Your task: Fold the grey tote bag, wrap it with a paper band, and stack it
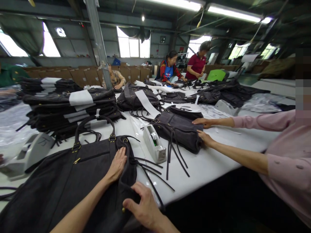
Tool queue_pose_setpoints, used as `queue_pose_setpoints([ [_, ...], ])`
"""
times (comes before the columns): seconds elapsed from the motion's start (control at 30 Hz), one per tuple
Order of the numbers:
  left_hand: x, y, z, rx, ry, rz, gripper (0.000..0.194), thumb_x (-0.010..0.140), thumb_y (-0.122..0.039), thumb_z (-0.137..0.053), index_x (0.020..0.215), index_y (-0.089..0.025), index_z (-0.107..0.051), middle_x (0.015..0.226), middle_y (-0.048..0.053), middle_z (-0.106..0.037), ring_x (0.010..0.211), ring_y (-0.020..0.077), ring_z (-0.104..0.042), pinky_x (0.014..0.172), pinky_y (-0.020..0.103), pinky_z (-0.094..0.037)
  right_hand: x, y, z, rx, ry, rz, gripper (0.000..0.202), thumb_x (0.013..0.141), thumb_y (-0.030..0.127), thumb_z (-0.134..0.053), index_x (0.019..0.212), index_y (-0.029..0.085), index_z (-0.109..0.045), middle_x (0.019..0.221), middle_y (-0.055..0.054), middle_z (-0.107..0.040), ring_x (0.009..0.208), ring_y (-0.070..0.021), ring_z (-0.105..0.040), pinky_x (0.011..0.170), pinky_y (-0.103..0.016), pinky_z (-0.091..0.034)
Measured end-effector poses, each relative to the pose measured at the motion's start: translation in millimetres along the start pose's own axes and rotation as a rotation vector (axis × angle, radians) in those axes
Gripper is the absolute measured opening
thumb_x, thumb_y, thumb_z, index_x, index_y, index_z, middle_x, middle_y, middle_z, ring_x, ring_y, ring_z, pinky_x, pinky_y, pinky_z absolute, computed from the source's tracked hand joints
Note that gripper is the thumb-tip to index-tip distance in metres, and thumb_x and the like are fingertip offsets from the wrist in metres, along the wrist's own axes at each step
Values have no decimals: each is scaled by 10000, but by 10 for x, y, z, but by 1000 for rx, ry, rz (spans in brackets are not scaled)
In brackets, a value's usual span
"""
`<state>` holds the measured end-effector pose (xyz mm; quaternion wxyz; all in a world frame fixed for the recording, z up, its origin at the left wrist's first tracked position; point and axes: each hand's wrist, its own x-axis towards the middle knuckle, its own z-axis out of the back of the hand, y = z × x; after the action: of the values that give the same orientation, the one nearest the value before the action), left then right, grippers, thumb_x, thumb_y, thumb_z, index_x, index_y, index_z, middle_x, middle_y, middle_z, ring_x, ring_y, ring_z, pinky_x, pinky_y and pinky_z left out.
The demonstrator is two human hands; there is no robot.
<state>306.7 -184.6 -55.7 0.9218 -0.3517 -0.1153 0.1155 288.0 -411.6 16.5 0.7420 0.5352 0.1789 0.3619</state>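
Observation:
A large dark grey handbag (94,174) lies flat before me, with two handles, a zip and brass-coloured fittings. My left hand (118,165) rests flat on its upper right part, fingers stretched out and close to the side edge. Lower down, my right hand (148,207) holds the bag's right side, thumb on the near face and fingers bent at the edge; the fingertips are partly hidden. Thin dark straps (152,174) trail from the bag's side onto the white table (179,184). Beyond them stands a grey tape dispenser (155,145).
At right, a co-worker in a pink shirt (286,155) has both hands on another dark bag (179,126). Stacked dark bags (70,106) with white paper strips stand at left, behind a second tape dispenser (26,155). Several people work farther back, near a metal post (98,42).

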Motion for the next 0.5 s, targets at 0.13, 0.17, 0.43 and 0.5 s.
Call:
queue_pose_setpoints([
  [0.13, 22, -36, -69, 58, 52, 39, 610, 921, -452, -296, 1432, -124, -346, 1520, 101, -297, 1431, 289, -122, 1153, 486, -115, -61, -156, -73, -48, -44, -37, 299, 824, 413, -592, 649, 190, -501, 678, 24, -508, 666, -122, -495, 624, -247, -351],
  [0.17, 24, -54, -82, 61, 54, 57, 610, 915, -464, -316, 1430, -139, -356, 1515, 97, -307, 1430, 308, -121, 1143, 505, -124, -88, -195, -78, -45, -68, -46, 299, 830, 400, -578, 638, 192, -482, 670, 23, -501, 662, -123, -491, 624, -248, -352],
  [0.43, 8, -128, 115, -80, -69, 178, 549, 923, -468, -254, 1292, -165, -525, 1391, 82, -503, 1310, 209, -416, 1100, 341, -297, -26, -172, 161, 19, -71, -133, 369, 935, 419, -368, 766, 189, -601, 698, -9, -579, 679, -148, -547, 642, -261, -420],
  [0.5, 61, -136, 217, -112, -120, 259, 572, 927, -482, -192, 1177, -160, -593, 1222, 101, -631, 1133, 206, -575, 977, 320, -431, 190, -187, 234, 5, -149, -117, 344, 942, 366, -352, 932, 184, -644, 830, -38, -648, 790, -168, -595, 723, -278, -456],
])
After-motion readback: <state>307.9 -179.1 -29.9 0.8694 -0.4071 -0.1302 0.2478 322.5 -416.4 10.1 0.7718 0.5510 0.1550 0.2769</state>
